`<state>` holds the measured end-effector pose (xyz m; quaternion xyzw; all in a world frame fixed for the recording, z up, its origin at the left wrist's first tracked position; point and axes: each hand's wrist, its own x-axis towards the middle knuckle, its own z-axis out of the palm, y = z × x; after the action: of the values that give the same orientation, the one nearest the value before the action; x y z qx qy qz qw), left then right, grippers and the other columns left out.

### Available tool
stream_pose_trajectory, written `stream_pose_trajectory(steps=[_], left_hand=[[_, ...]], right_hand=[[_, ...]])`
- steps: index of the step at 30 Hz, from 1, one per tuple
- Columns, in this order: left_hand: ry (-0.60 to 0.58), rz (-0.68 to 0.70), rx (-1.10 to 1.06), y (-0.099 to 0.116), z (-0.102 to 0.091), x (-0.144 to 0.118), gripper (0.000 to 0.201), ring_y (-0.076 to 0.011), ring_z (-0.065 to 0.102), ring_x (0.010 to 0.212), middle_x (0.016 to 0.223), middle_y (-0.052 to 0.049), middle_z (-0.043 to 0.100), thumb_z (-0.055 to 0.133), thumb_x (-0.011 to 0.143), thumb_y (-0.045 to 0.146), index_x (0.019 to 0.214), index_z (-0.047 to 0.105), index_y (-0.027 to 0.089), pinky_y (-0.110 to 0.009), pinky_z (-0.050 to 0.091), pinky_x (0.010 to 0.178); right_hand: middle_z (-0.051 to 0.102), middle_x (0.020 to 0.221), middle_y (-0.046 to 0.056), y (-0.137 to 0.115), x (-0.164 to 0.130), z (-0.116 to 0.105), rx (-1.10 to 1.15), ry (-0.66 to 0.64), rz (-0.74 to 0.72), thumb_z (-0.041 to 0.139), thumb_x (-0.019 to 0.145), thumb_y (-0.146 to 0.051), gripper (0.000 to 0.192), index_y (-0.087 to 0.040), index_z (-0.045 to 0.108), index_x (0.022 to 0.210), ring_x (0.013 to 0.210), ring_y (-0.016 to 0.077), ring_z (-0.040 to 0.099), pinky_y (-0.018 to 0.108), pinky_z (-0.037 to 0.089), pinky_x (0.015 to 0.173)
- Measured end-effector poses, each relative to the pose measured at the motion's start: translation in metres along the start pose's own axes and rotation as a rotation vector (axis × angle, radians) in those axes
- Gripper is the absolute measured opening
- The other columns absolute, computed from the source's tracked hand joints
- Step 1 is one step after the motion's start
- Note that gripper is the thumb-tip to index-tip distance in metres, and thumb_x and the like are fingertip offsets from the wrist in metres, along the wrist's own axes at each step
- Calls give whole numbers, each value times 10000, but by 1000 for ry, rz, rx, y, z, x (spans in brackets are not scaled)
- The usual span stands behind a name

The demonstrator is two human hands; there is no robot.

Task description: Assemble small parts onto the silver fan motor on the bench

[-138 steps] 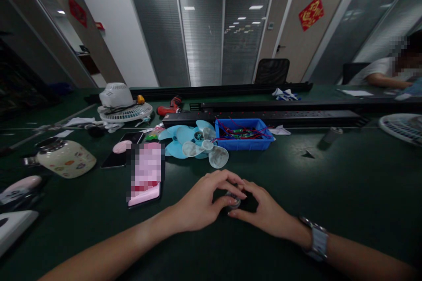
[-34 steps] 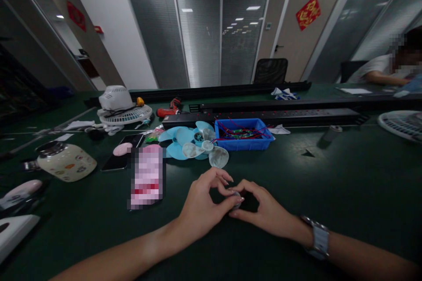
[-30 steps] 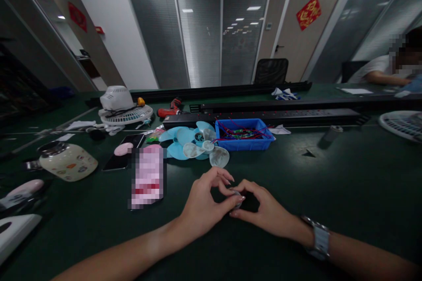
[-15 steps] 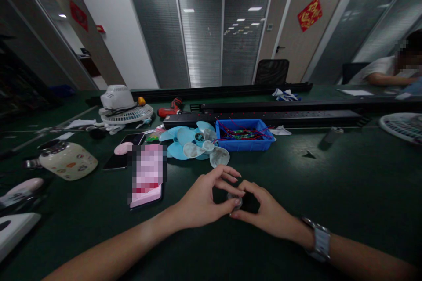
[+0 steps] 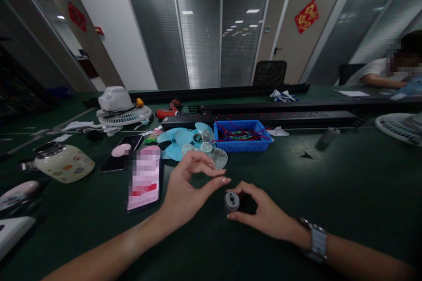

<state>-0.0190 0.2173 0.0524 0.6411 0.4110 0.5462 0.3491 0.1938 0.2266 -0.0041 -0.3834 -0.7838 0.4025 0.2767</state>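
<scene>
Currently in hand: apparently a hold-and-handle step, with one hand bracing a small metal cylinder and the other working just above it.
Cylinder: between the two hands, near the middle of the table; it looks upright and seems to rest on the surface, its round top face up, with dark openings in it.
Right hand: thumb and forefinger pinch the cylinder from its near and far sides; the remaining fingers are mostly hidden.
Left hand: raised beside the cylinder and clear of it, thumb and forefinger tips drawn close together; whether they meet or pinch something tiny, I cannot tell.
Beyond the hands: blue blades and a clear blade, partly behind the left fingers in view, next to a blue bin of wires.
Far right: a second cylinder, well apart from both hands.
Next move: any further work on the top face would seem to call for a firm right-hand pinch, the cylinder level, and the left fingertips lined up over the openings.
Likely snag: smooth round sides could let it turn or tip under a sideways push.
</scene>
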Motion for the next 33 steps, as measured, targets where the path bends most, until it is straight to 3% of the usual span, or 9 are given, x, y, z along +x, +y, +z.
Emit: stream_pose_trajectory(steps=[2,7,12,17,21,25,30,33], left_hand=[[18,-1,90,-4,-9,-5,342,-195,743,877,796,31,745,798,756,176,968,536,235,-342,532,913],[-123,-133,342,-40,-26,-25,202,-228,737,958,981,-23,743,687,836,182,998,574,226,-382,561,886],[-149,-91,488,-57,-28,-29,198,-261,708,1052,1018,-41,759,675,840,189,1018,599,233,-464,514,965],[-206,-62,602,-58,-27,-29,159,-268,700,1055,1045,-41,767,674,848,194,997,642,238,-473,493,955],[-186,-56,629,-60,-29,-33,188,-272,670,1101,1145,-50,735,690,840,204,1020,652,242,-484,483,956],[-142,-81,615,-58,-29,-31,203,-287,699,1040,1030,-34,767,728,813,220,1000,651,240,-501,482,955],[-19,-52,446,-37,-11,-20,141,-251,738,922,956,-23,761,736,824,244,923,638,225,-404,545,849],[-81,-15,332,-24,5,-17,174,-210,750,852,913,6,763,740,806,162,918,623,226,-331,560,795]], right_hand=[[665,1062,-2,-2,0,-1,7,-9,11,794,795,-381,324,-249,623,1037,986,207,611,348,482,862],[671,1098,16,-5,0,-1,1,-13,40,794,790,-382,328,-243,624,1035,1016,225,616,381,489,889],[675,1103,17,-5,0,-1,2,-8,41,794,790,-384,319,-248,631,1028,1023,228,620,384,490,898],[678,1095,15,-6,0,-1,5,-11,46,805,782,-365,317,-243,629,1016,1009,223,622,385,492,892],[676,1103,13,-6,-1,-2,8,-12,40,802,786,-362,313,-249,627,1020,1020,224,619,396,488,901],[677,1090,3,-7,-1,-2,14,-10,35,807,784,-345,308,-248,627,1014,1010,215,618,385,483,899],[672,1059,-6,-6,0,-2,11,-15,25,801,789,-365,319,-247,625,1027,987,204,612,350,478,862],[667,987,-14,-3,1,-1,-14,-1,3,807,784,-368,306,-235,628,994,927,192,606,320,466,814]])
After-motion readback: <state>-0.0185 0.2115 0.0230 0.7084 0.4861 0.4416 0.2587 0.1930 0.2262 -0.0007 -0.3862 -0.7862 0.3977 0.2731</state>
